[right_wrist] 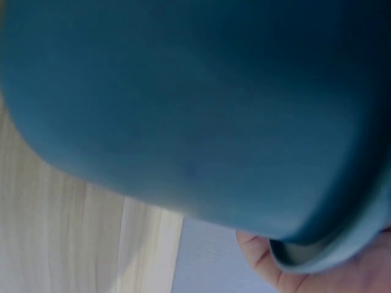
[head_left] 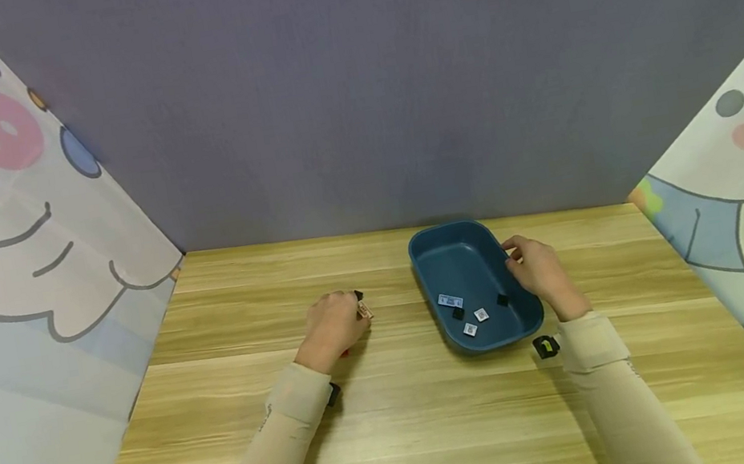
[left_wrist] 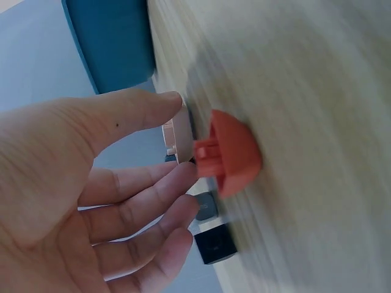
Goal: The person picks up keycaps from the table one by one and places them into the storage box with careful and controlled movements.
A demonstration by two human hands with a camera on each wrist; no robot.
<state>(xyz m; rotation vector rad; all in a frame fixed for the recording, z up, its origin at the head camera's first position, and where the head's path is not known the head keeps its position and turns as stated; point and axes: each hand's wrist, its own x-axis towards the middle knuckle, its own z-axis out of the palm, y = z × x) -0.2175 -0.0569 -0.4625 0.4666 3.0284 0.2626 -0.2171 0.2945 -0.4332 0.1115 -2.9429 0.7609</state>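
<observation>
My left hand (head_left: 337, 323) pinches a long beige keycap (left_wrist: 181, 135) between thumb and fingertips, low over the wooden table. In the left wrist view a red keycap (left_wrist: 231, 155) lies upturned on the wood with its stem showing, close by the fingertips. Beyond the fingers are a dark grey keycap (left_wrist: 206, 206) and a black keycap (left_wrist: 215, 244). Over at the blue plastic tub (head_left: 461, 231), my right hand (head_left: 541, 274) grips the right rim, thumb and fingers on either side of it. The tub holds several small keycaps, including a long pale-blue keycap (head_left: 450, 301) and white keycaps (head_left: 481, 314).
The wooden table (head_left: 433, 433) runs back to a grey partition (head_left: 338, 107). Cartoon-printed curtains (head_left: 77, 262) hang along both sides. The tub stands near the back, right of the left hand.
</observation>
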